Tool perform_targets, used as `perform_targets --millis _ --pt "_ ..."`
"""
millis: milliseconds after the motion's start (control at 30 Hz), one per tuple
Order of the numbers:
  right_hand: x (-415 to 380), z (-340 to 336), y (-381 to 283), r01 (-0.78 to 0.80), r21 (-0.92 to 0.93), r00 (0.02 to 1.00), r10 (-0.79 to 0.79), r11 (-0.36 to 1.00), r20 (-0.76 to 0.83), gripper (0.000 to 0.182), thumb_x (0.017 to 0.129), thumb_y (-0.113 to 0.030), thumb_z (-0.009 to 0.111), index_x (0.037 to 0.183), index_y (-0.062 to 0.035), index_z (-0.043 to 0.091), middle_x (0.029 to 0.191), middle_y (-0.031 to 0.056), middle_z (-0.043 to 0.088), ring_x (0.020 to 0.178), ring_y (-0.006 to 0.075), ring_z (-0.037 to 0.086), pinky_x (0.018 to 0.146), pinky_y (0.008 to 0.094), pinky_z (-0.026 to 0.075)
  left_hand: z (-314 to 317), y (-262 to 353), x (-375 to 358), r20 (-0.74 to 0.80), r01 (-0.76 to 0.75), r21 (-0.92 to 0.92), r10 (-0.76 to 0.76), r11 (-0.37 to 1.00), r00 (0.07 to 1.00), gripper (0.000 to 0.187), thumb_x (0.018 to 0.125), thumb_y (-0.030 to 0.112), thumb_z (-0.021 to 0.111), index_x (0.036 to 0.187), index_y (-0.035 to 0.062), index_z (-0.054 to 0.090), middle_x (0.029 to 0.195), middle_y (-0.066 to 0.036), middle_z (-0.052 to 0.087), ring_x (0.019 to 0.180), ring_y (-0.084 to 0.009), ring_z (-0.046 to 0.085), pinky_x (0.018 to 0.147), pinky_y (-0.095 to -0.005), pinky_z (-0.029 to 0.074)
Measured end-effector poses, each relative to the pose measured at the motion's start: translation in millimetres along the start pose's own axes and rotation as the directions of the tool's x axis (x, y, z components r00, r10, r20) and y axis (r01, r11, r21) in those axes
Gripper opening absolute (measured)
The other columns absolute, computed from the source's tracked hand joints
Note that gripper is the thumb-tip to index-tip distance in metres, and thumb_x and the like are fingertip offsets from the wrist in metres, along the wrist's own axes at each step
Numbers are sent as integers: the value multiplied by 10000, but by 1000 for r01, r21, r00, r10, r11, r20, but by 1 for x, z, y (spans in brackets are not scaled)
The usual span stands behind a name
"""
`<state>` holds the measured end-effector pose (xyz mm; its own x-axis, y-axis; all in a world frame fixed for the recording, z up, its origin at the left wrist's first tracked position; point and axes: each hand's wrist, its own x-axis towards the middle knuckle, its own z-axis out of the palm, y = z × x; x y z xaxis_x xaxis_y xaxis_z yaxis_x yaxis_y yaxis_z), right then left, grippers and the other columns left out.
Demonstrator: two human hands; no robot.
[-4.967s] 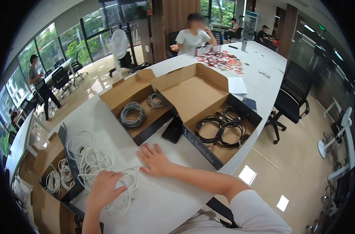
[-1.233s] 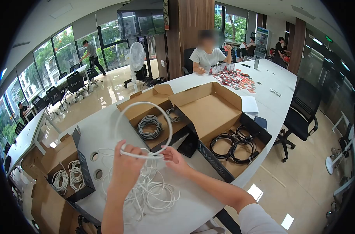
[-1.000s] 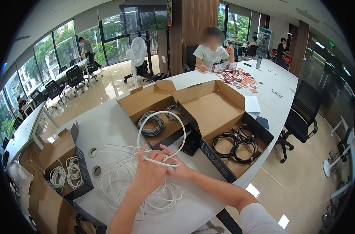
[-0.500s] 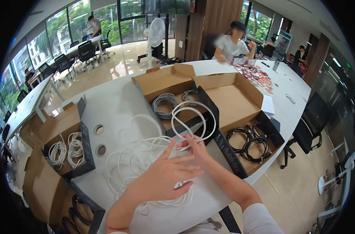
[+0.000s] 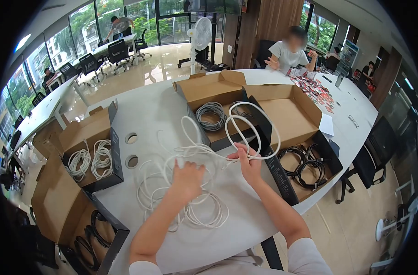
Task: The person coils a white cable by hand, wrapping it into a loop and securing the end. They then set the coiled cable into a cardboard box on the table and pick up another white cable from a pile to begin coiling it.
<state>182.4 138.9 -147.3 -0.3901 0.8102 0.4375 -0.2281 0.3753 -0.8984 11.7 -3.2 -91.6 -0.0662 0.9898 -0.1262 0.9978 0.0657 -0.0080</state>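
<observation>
My right hand [image 5: 249, 166] pinches a white cable [image 5: 276, 133], whose large loops rise above the fingers and overlap the open box behind. From this hand the cable runs left into a loose, tangled heap of white cable [image 5: 149, 197] on the table. My left hand [image 5: 188, 178] is over the heap, back of the hand up and blurred, with its fingertips hidden. More coils of white cable [image 5: 213, 213] lie just below it, close to the left forearm.
Open cardboard boxes surround the heap: one with grey cable coils [image 5: 210, 115], one with black cables [image 5: 305, 167], one with white coils [image 5: 102, 158], another with black cables [image 5: 86, 250] at lower left. Across the table a person [image 5: 289, 52] sits behind red packets [image 5: 312, 89].
My left hand has turned from palm-open beside the right hand to back-up over the heap, farther left. The right hand still holds the loops, and the view has shifted left.
</observation>
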Motion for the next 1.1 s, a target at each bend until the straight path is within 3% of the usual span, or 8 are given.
perform_targets --millis 167,300,500,600,700,800,900,1100 --pt "5 -16 -10 230 -310 963 -261 923 -62 318 999 -186 463 1144 69 587 704 113 695 633 125 659 596 247 536 22 -57 16 -93 248 -74 -254 966 963 858 623 301 792 1375 104 430 1247 -147 528 1214 -306 478 1041 -577 345" --pt "9 -19 -15 264 -172 942 -292 949 -166 309 994 -176 473 1117 83 591 670 96 685 589 103 641 551 214 475 32 -92 26 -103 329 -167 -348 929 932 851 625 254 797 1373 90 426 1314 -152 481 1255 -324 439 1010 -534 398" --pt "6 -22 -16 215 -100 960 -229 971 -161 300 1011 -189 405 1068 55 571 591 103 647 520 132 627 524 228 480 29 -107 31 -389 116 -386 -275 915 879 659 712 201 748 1303 64 489 985 -156 638 975 -309 613 797 -410 502" --pt "0 -15 -9 202 -142 971 -218 969 -103 286 1000 -190 433 1018 42 600 560 80 626 517 131 639 492 225 465 -7 -93 28 -426 168 -606 -495 778 757 450 765 184 713 1175 55 581 771 -127 652 786 -292 648 693 -417 488" --pt "-8 -6 -10 249 -214 966 -257 944 -9 273 989 -189 462 973 29 624 540 66 606 519 135 653 469 225 454 -26 -76 22 -503 303 -576 -622 759 600 302 777 193 712 1033 53 634 695 -117 631 715 -290 635 624 -415 469" --pt "-12 -1 -10 261 -229 965 -257 938 47 268 986 -184 466 955 27 628 550 62 582 511 148 654 465 227 460 2 -97 25 -614 237 -367 -426 899 665 234 791 198 702 972 59 654 693 -119 604 700 -295 618 607 -407 461" --pt "-11 0 -12 230 -232 973 -226 945 44 268 986 -181 467 958 33 627 555 47 558 508 141 648 465 232 470 8 -105 27 -659 149 -384 -384 911 647 150 816 176 674 923 72 691 747 -106 612 700 -314 609 616 -409 460" --pt "-9 -2 -11 172 -221 985 -170 960 27 264 985 -171 471 969 44 623 555 23 515 501 108 608 483 246 508 -21 -106 12 -752 44 -490 -447 871 484 105 839 141 634 849 63 703 879 -83 651 729 -295 618 663 -389 473"
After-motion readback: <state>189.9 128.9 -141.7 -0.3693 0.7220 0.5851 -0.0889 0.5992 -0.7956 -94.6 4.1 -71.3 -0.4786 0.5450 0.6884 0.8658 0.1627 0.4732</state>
